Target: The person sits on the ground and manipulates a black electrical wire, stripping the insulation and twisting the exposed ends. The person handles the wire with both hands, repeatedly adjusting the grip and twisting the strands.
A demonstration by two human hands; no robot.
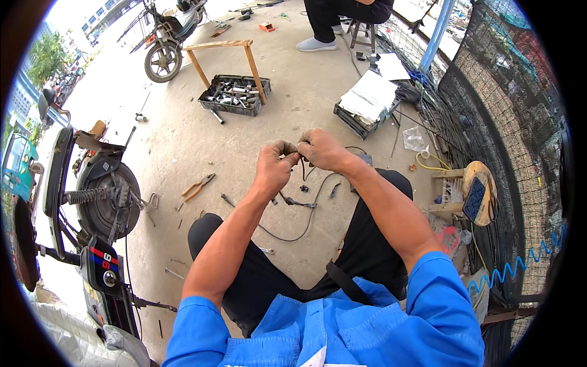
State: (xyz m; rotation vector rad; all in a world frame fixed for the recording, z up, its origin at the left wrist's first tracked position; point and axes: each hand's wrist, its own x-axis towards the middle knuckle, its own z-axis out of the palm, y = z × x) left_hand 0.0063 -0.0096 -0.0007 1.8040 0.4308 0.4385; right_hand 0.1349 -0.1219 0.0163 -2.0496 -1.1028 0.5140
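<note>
Both fists meet in front of my knees, fingers pinched together at one spot. My left hand and my right hand are closed on a thin black cable, part of which hangs down between them. The exact piece at the fingertips is mostly hidden by the fingers. Below the hands, more dark cable curves in a loop across the concrete, with short black scraps beside it. Pliers with orange handles lie on the ground left of my left forearm.
A black crate of metal tools with a wooden frame stands ahead. Right of it is a crate topped with white sheets. An electric scooter lines the left; mesh netting the right. Another person sits far ahead.
</note>
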